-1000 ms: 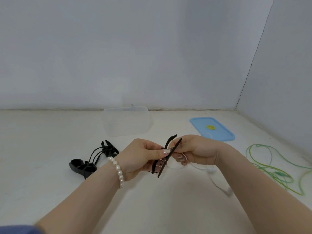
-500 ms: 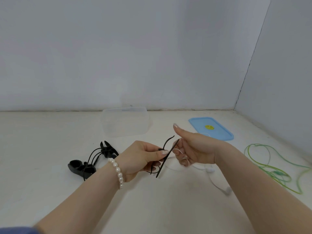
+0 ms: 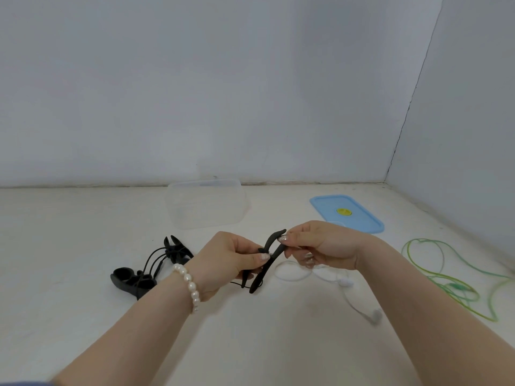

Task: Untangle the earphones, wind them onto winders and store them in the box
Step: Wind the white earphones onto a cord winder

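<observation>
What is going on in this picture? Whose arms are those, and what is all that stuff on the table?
There is no machine here. A person wears a camera on their head, so you see their own two arms reaching forward, just as they see them.

The left hand, with a pearl bracelet on its wrist, and the right hand both hold a black winder, a little tool for wrapping a cord around. The right hand also seems to hold part of the white earphones, which trail down onto the white table.

On the table, to the left, lie black earphones wound on another winder. To the right lie loose green earphones. Further back stand a clear plastic box and, beside it, its blue lid.
</observation>
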